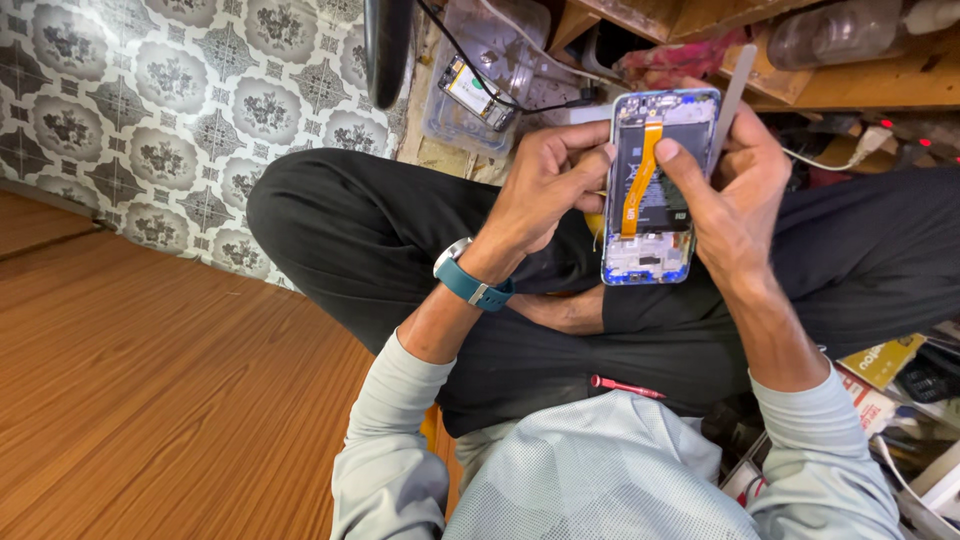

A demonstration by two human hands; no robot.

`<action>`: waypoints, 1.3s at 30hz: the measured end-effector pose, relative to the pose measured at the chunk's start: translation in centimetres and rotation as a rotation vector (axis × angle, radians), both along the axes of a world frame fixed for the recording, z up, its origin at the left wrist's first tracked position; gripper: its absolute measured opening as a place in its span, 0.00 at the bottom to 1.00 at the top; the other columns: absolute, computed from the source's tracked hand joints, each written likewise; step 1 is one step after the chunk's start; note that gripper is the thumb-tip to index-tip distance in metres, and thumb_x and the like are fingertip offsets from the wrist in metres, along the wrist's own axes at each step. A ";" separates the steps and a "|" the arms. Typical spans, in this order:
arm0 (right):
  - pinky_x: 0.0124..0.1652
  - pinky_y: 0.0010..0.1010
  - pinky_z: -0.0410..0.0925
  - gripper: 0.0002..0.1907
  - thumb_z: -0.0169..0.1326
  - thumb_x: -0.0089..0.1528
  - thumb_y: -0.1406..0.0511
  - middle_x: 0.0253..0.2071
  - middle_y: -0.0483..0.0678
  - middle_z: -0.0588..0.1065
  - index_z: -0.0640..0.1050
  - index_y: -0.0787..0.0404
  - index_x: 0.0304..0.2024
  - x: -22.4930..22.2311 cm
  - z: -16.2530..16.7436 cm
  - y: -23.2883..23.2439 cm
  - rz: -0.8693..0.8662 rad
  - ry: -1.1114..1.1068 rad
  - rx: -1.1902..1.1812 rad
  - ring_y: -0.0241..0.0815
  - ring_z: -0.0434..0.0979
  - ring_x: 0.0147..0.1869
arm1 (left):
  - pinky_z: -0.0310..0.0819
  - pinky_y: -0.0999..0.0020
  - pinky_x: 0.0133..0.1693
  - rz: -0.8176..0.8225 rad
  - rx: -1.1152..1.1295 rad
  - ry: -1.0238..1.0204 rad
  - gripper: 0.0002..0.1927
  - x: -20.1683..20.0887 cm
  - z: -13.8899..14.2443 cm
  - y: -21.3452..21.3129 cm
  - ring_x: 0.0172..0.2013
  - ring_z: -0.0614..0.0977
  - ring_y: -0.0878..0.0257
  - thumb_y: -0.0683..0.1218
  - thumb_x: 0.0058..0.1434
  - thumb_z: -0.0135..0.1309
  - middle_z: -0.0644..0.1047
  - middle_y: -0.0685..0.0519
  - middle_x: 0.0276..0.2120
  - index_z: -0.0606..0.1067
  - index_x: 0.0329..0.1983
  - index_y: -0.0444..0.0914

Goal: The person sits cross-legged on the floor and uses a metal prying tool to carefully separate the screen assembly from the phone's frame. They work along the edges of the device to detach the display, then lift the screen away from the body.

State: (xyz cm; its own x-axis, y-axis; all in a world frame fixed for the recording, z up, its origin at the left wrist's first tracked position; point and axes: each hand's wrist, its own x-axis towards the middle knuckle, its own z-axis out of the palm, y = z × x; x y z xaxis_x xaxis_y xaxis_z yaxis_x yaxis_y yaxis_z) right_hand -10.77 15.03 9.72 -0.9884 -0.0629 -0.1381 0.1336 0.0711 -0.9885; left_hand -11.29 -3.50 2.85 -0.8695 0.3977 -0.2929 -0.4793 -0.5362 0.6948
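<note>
Nearest you, a slim red tool (626,386) lies across your lap on the dark trousers (400,240), just above the pale mesh shirt (600,470), its tip pointing toward your right side. It is untouched, and well below both hands.

Above it, your left hand (545,185), with a teal-strapped watch (470,278) on the wrist, curls against the left edge of an opened phone (655,190); its fingers are bunched at the upper left corner rather than spread. Your right hand (735,205) wraps the phone's right edge, thumb laid across the inside near the top of an orange ribbon cable (637,180). It also seems to pinch a flat grey strip (735,90) that sticks up past the phone's top corner.

The phone stands with its long axis running away from you, held between both hands above your crossed legs, back cover off. Its frame is glossy blue, the battery dark and matte, the cable thin and flexible.

Farther off, a clear plastic tray (480,80) holds another small board, beside patterned vinyl (150,110) and wood flooring (150,400).
</note>
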 end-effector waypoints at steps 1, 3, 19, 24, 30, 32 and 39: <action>0.58 0.24 0.72 0.22 0.62 0.71 0.69 0.53 0.50 0.79 0.72 0.71 0.65 0.0 0.0 0.0 0.002 0.006 0.003 0.34 0.80 0.54 | 0.87 0.68 0.42 0.002 0.008 -0.007 0.19 -0.1 0.0 0.0 0.40 0.84 0.65 0.41 0.73 0.50 0.82 0.48 0.43 0.73 0.63 0.27; 0.57 0.23 0.72 0.22 0.62 0.71 0.69 0.52 0.50 0.79 0.72 0.71 0.65 0.0 0.0 -0.1 0.010 0.018 0.021 0.34 0.79 0.55 | 0.87 0.67 0.42 0.000 0.015 -0.005 0.19 0.0 0.1 -0.1 0.40 0.84 0.65 0.41 0.73 0.50 0.82 0.48 0.41 0.72 0.64 0.27; 0.58 0.24 0.72 0.24 0.62 0.72 0.68 0.54 0.50 0.79 0.71 0.71 0.67 0.0 0.2 0.0 -0.006 0.010 0.067 0.34 0.80 0.54 | 0.85 0.67 0.44 -0.053 0.131 -0.039 0.28 0.1 0.0 -0.2 0.39 0.84 0.66 0.31 0.63 0.51 0.82 0.45 0.44 0.66 0.68 0.25; 0.59 0.24 0.72 0.24 0.62 0.72 0.68 0.52 0.50 0.79 0.71 0.71 0.67 0.0 0.1 0.3 -0.003 0.009 0.051 0.33 0.79 0.54 | 0.85 0.65 0.46 -0.062 0.140 0.000 0.31 0.2 0.3 -0.2 0.40 0.84 0.65 0.29 0.62 0.54 0.82 0.43 0.47 0.64 0.70 0.24; 0.57 0.22 0.71 0.23 0.62 0.72 0.68 0.52 0.50 0.79 0.72 0.71 0.66 0.0 -0.1 0.4 -0.003 0.005 0.030 0.33 0.79 0.54 | 0.85 0.65 0.47 -0.064 0.135 0.007 0.33 0.2 0.2 -0.2 0.41 0.84 0.64 0.29 0.62 0.55 0.82 0.42 0.48 0.62 0.71 0.24; 0.58 0.22 0.71 0.23 0.62 0.72 0.68 0.52 0.50 0.79 0.71 0.71 0.66 0.0 -0.1 0.4 -0.007 0.007 0.017 0.33 0.79 0.54 | 0.85 0.65 0.46 -0.066 0.137 0.016 0.33 0.2 0.2 -0.1 0.41 0.84 0.64 0.29 0.61 0.55 0.81 0.42 0.49 0.62 0.70 0.25; 0.59 0.24 0.72 0.23 0.61 0.72 0.68 0.53 0.49 0.79 0.71 0.71 0.66 0.0 0.2 0.2 -0.011 -0.014 0.023 0.33 0.79 0.54 | 0.85 0.67 0.47 -0.051 0.088 0.020 0.27 0.2 0.1 0.1 0.43 0.84 0.64 0.31 0.65 0.50 0.82 0.42 0.47 0.65 0.69 0.24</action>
State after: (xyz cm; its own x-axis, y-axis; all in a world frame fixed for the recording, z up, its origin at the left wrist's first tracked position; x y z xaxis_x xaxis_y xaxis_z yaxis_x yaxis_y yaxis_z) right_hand -10.79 15.25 9.91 -0.9870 -0.0487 -0.1529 0.1480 0.0924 -0.9847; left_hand -11.08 -3.41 2.97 -0.8529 0.4651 -0.2373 -0.4939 -0.5710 0.6558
